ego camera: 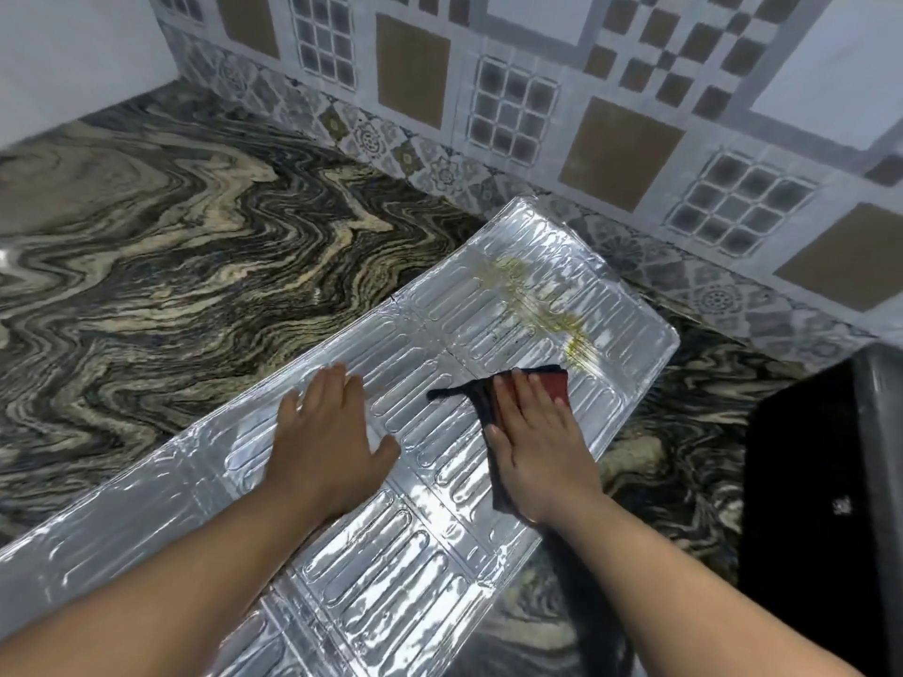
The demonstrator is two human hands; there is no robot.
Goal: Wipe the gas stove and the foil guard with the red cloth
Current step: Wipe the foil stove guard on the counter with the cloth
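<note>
The foil guard lies flat across the marbled bench, running from 7 to 1 o'clock. The left hand presses flat at centre. The right hand, at 3 o'clock of it, presses the red cloth beside a yellowish stain. A dark gas stove sits at 4 o'clock.

Red cloth mostly under right hand

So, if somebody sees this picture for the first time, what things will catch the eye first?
First the shiny foil guard, lying flat across the marbled counter, with a yellowish stain near its far end. Then the hands: the left hand presses flat on the foil, and the right hand presses the red cloth just short of that stain.
</note>
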